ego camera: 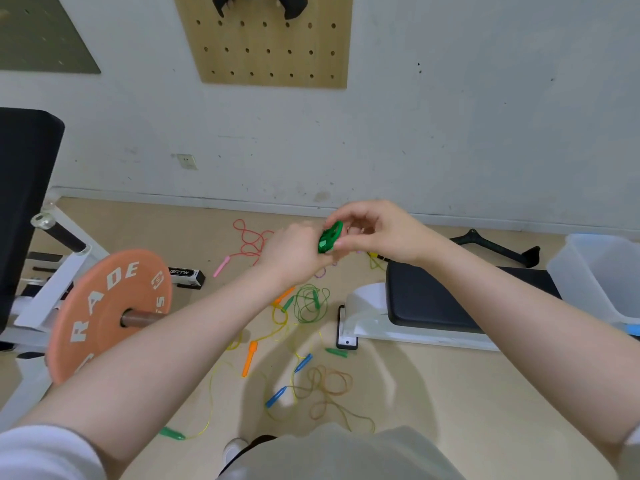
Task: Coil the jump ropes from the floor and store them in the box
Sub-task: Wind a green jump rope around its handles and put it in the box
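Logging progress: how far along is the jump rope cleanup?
Done: nothing confirmed; the box interior shows no rope that I can make out. In hand: left hand and right hand hold a coiled green rope. Left: red rope, green tangle, yellow rope and brown rope lie loose on the floor.

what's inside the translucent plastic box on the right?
The translucent white plastic box is cut off by the frame edge; the visible part of its interior shows no rope. Its bottom and far side are out of view. The green coiled jump rope is between both hands, not stored yet.
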### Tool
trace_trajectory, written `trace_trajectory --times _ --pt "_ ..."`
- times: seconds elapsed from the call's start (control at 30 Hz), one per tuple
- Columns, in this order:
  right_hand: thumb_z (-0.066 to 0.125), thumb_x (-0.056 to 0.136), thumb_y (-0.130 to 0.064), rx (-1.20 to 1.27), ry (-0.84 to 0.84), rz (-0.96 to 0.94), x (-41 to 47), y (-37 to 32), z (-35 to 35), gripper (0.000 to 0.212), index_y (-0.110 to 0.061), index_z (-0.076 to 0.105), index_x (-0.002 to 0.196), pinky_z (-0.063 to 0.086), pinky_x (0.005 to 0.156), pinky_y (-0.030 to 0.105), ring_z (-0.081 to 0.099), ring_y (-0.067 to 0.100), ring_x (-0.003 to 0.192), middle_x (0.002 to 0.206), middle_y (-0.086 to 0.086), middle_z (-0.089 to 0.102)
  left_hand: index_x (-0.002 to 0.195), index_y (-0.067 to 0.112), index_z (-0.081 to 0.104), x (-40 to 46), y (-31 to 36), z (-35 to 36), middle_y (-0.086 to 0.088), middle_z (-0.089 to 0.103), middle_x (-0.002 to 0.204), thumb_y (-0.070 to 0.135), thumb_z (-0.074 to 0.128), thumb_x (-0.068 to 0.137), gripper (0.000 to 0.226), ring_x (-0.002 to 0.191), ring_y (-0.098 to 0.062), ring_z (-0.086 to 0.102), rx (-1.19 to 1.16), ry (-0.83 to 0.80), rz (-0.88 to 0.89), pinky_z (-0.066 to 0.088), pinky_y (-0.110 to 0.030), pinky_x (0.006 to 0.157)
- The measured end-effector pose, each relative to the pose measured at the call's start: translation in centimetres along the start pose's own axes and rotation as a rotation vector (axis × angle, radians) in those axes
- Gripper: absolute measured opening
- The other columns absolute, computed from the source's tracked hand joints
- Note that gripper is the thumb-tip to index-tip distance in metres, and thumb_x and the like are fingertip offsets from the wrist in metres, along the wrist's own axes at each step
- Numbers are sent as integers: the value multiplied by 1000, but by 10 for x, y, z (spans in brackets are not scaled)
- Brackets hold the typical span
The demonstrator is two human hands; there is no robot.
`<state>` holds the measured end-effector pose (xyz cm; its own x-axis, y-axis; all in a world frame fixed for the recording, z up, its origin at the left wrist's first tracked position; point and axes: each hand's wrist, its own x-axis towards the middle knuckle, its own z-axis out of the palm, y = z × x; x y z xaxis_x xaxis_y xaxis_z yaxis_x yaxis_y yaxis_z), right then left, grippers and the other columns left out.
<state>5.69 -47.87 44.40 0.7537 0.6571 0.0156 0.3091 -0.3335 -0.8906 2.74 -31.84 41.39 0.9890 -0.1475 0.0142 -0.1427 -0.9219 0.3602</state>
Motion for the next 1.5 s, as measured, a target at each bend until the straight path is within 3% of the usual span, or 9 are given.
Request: trace_trajectory --times 0.13,0.27,0.4,0.57,0.67,0.9,1.17,1.37,1.5 --pt "63 84 -1 -6 36 -48 0 4 6 8 -4 69 89 38 60 6 53 -8 60 75 -4 56 85 21 56 0 -4 2 -9 65 91 49 58 83 28 90 -33 60 -69 3 -63 37 -32 62" --pt "62 86 -14 73 40 -8 0 12 9 17 -5 69 73 45 56 39 52 19 63 78 -2 56 84 21 54 1 -9 2 -7 64 87 45 62 82 25 88 -31 59 -128 44 -120 40 -32 65" --pt "48 93 1 287 57 9 -1 10 9 19 -11 62 91 46 52 15 55 3 50 62 -5 62 95 18 61 0 -5 6 -8 65 94 44 63 80 30 90 -30 60 -144 71 -100 44 -35 69" --pt "46 95 -2 446 150 62 0 11 11 16 -12 44 83 41 39 18 54 9 41 54 -1 61 95 20 61 -2 -2 6 -5 63 92 47 63 78 32 89 -29 60 -154 63 -85 46 -35 70" --pt "50 94 -4 282 170 113 1 11 7 21 -11 46 74 36 34 17 49 7 35 54 9 58 98 21 62 -4 -1 6 -1 63 89 61 59 72 47 88 -27 61 -162 80 -70 49 -37 72" --pt "62 87 -12 -145 37 223 -7 16 1 19 -9 55 69 36 41 15 42 7 36 47 0 55 104 14 58 0 1 0 -5 62 104 47 62 80 41 98 -29 58 25 122 -16 41 -35 74" --pt "68 80 -11 -136 346 311 4 8 5 23 -12 48 69 37 37 14 53 17 43 61 19 65 113 17 53 1 6 -4 -2 56 116 41 59 83 39 101 -32 59 171 156 11 45 -37 73" --pt "60 86 -17 -339 223 185 2 6 5 14 -19 46 85 40 46 23 52 18 42 52 -1 58 116 20 52 -1 3 -4 0 58 115 42 59 82 42 101 -28 59 224 124 39 45 -36 74" --pt "54 90 -29 -769 298 98 4 13 14 14 -17 55 97 40 62 30 59 26 79 86 2 64 109 20 52 -1 0 -3 -2 63 107 49 61 80 42 99 -29 59 179 107 2 47 -37 78"
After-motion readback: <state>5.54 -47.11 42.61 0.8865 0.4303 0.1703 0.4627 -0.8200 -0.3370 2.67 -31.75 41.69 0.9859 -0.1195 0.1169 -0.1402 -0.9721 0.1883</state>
